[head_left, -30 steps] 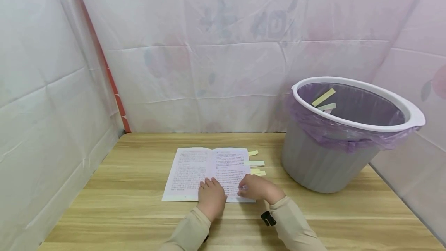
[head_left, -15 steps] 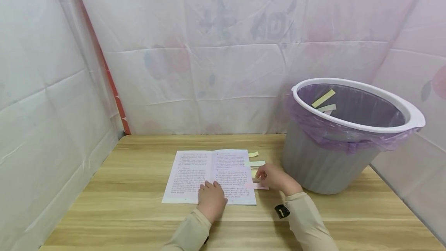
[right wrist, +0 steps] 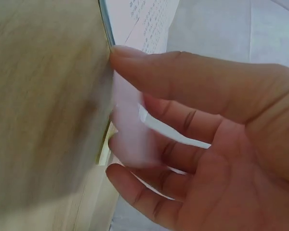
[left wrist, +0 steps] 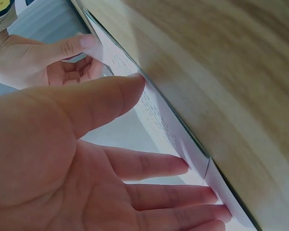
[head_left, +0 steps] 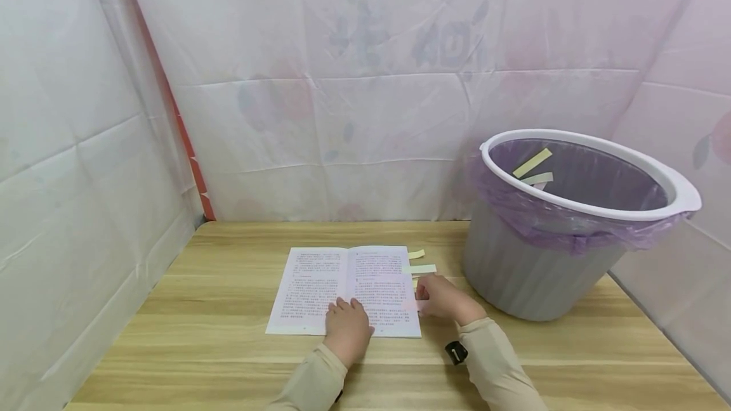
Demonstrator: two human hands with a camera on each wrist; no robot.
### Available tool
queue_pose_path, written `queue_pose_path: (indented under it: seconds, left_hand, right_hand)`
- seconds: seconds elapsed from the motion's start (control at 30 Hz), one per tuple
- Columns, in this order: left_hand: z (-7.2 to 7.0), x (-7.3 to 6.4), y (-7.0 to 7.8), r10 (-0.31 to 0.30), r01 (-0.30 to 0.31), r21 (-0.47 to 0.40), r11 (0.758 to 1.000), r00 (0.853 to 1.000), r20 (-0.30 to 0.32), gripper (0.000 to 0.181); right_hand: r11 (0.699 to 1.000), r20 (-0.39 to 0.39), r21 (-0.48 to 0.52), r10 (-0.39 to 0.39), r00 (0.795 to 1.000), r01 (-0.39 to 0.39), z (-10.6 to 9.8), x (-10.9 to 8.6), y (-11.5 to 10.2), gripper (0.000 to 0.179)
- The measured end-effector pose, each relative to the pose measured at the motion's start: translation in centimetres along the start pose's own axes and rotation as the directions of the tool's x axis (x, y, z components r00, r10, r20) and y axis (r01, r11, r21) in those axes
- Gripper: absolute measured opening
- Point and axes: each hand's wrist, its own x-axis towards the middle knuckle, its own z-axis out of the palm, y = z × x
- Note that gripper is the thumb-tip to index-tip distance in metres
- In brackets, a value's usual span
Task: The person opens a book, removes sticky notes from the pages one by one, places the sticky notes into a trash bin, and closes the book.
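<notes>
An open book [head_left: 311,278] lies on the table, its pages covered in small print. My left hand [head_left: 347,327] rests near the bottom of the fold, fingers extended across the paper in the left wrist view. At the book's right edge, my right hand [head_left: 448,300] pinches a pink sticky tab [right wrist: 130,115] between thumb and curled fingers; the fingers partly hide it. Above that hand, a pale green tab [head_left: 422,269] and a yellow tab [head_left: 417,254] stick out from the pages. Another yellow tab [head_left: 415,283] is mostly covered by the right hand.
To the right stands a grey bin [head_left: 514,271] with a white rim and a purple liner [head_left: 577,230]. A yellow strip [head_left: 532,163] and a pale green strip [head_left: 538,178] lie inside it. Pale sheeting [head_left: 257,125] walls the table on the back and sides.
My right hand has gone from the lower right page out past the book's edge, then slightly back left. The pink tab came into view beside the page. My left hand stays in place.
</notes>
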Motion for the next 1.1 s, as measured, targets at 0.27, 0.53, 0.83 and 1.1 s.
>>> queue_pose_path:
  seconds: [0.27,0.53,0.83,1.1]
  left_hand:
    - [0.6,-0.1,-0.1,0.002,-0.001,0.036,0.999,0.999,-0.040,0.064]
    - [0.7,0.0,-0.1,0.006,-0.004,0.040,0.999,0.998,-0.063,0.064]
    - [0.7,0.1,-0.1,0.013,-0.010,0.040,0.999,0.998,-0.055,0.064]
    - [0.7,0.1,-0.1,0.018,-0.015,0.047,0.999,0.999,-0.045,0.064]
  right_hand:
    - [0.971,0.008,-0.099,-0.217,0.976,0.216,0.8,0.1,0.8,0.029]
    - [0.822,-0.117,-0.440,-0.453,0.884,0.363,0.6,0.0,1.5,0.025]
    - [0.500,-0.012,-0.760,-0.649,0.761,0.415,1.2,0.2,2.1,0.014]
    - [0.410,0.021,-0.824,-0.668,0.743,0.392,1.6,-0.1,2.1,0.011]
